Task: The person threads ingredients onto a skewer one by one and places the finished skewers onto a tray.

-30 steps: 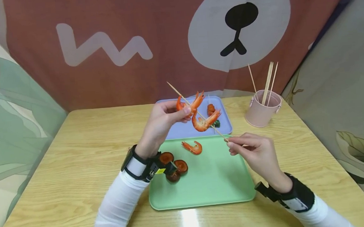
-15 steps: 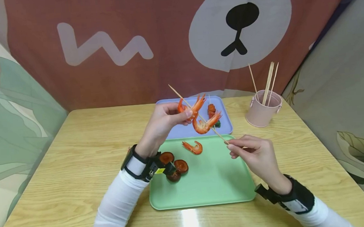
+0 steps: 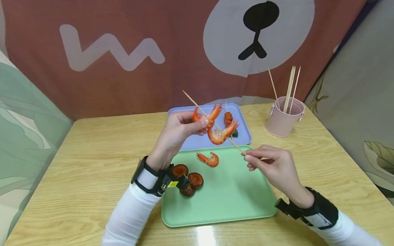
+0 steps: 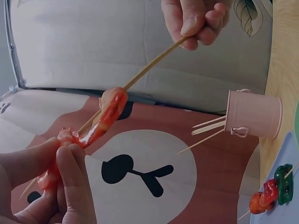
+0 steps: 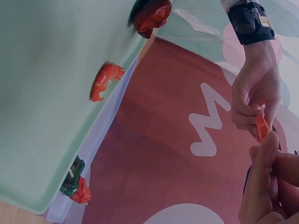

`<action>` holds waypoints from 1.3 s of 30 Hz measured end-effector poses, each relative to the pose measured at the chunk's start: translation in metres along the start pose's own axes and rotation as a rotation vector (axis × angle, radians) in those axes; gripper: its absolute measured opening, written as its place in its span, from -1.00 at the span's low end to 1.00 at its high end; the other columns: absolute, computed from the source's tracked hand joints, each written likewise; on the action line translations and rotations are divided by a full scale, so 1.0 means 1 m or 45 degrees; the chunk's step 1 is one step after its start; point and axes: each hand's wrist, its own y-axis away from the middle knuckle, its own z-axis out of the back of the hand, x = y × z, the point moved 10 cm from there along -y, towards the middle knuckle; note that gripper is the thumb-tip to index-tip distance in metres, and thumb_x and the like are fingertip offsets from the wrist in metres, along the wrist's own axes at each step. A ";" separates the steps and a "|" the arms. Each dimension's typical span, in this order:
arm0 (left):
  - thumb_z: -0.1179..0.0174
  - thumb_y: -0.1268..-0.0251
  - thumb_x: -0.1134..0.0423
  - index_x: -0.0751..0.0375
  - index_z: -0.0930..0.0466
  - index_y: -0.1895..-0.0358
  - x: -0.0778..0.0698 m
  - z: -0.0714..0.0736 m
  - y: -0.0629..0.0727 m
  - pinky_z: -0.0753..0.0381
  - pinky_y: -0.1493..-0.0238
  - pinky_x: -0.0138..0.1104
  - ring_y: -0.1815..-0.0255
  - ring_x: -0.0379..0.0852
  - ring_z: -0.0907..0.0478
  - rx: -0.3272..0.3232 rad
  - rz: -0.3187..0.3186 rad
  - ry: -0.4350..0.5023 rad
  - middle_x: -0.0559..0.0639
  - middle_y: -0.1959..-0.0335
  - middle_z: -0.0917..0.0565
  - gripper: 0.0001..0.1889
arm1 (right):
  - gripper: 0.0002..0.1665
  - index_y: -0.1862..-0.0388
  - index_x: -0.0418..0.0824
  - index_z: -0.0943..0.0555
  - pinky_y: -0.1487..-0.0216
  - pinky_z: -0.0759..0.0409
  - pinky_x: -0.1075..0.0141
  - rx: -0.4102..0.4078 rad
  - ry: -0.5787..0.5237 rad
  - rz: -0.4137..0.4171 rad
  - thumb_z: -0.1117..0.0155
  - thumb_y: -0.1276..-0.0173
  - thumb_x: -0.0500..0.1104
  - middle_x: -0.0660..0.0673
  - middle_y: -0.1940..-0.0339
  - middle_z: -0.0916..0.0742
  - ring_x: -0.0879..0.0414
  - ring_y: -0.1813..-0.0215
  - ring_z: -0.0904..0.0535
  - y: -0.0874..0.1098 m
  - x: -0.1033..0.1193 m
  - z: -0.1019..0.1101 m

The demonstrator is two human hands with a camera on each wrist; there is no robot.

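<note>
Two shrimp share one skewer: left fingers pinch the farther shrimp, right fingers the skewer's near end, presumably bracing it.

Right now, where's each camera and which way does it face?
Head: on the head, forward and down at the green tray; left hand, right hand and both forearms show.
Left wrist: on that wrist, toward the pink bucket and backdrop; both hands show.
Right wrist: on that wrist, across the green tray toward the backdrop; both hands and left wrist strap show.
Shared by head and left wrist: skewer, pink bucket.
</note>
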 end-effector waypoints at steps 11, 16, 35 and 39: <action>-0.25 -0.22 0.34 0.46 -0.60 0.13 0.000 0.001 -0.003 -0.67 0.13 -0.27 0.39 -0.10 -0.61 -0.020 -0.010 0.028 0.02 0.39 -0.67 -0.77 | -0.85 0.28 -0.39 -0.72 0.44 -0.67 0.38 -0.036 -0.026 -0.013 -0.34 -0.13 -0.46 -0.15 0.50 -0.72 0.24 0.50 -0.67 -0.005 -0.002 0.005; -0.23 -0.26 0.28 0.41 -0.58 0.09 -0.002 -0.001 -0.004 -0.67 0.08 -0.21 0.27 0.00 -0.63 0.029 -0.022 -0.020 0.16 0.27 -0.66 -0.74 | -0.84 0.27 -0.42 -0.71 0.41 -0.67 0.37 -0.065 -0.065 -0.003 -0.32 -0.14 -0.48 -0.14 0.50 -0.72 0.24 0.49 -0.68 -0.009 -0.003 0.010; -0.33 -0.14 0.25 0.12 -0.68 0.19 0.041 0.037 -0.029 -0.57 0.17 -0.28 0.24 -0.12 -0.60 0.036 -0.077 -0.950 -0.02 0.31 -0.69 -0.84 | -0.83 0.24 -0.44 -0.70 0.38 -0.66 0.45 -0.270 0.093 -0.130 -0.34 -0.17 -0.40 0.24 0.38 -0.72 0.34 0.46 -0.68 -0.010 -0.039 0.061; -0.36 -0.10 0.30 0.15 -0.69 0.23 0.052 0.024 -0.035 -0.57 0.19 -0.33 0.28 -0.14 -0.61 0.134 -0.119 -1.111 0.00 0.33 -0.71 -0.85 | -0.82 0.24 -0.48 -0.69 0.39 -0.65 0.45 -0.294 0.077 -0.134 -0.34 -0.16 -0.43 0.24 0.38 -0.73 0.34 0.47 -0.68 -0.009 -0.043 0.067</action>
